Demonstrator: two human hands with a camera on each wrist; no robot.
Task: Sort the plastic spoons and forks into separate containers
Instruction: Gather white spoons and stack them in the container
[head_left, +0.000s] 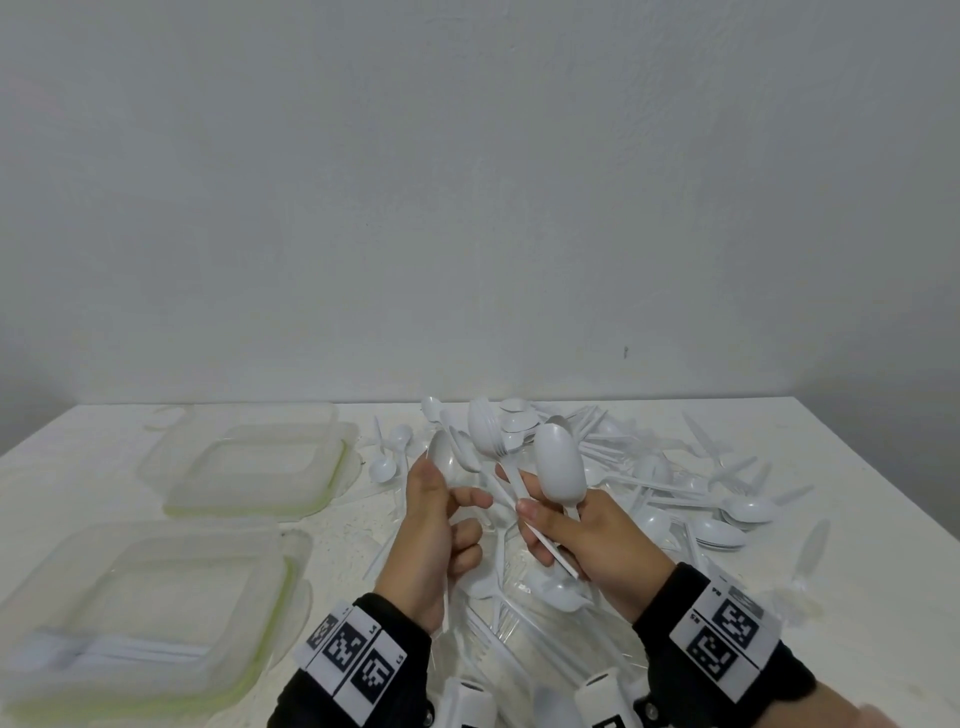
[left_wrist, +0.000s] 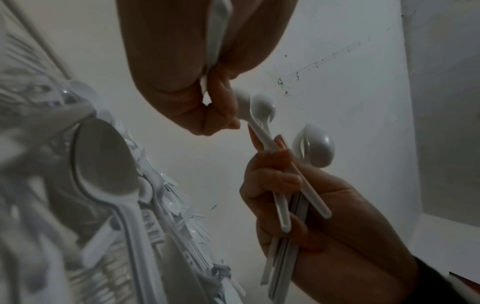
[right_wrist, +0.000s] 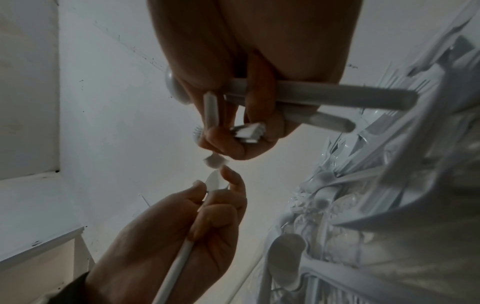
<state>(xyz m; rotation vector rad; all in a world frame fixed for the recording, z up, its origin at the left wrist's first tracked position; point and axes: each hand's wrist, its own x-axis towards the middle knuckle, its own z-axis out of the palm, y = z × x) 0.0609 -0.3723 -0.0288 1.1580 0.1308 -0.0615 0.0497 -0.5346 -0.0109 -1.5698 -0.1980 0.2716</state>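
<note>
Above the middle of the table my left hand grips a single white spoon by its handle, bowl up, with the thumb free beside it. My right hand, just to its right, holds a bunch of white spoons upright, their bowls fanned above the fingers. The left wrist view shows that bunch clamped in the right hand. In the right wrist view the left hand pinches its spoon close under the right hand's fingers. The two hands almost touch.
A heap of white plastic cutlery covers the table behind and right of my hands. Two clear containers stand at the left: the far one looks empty, the near one holds white cutlery. A wall stands behind the table.
</note>
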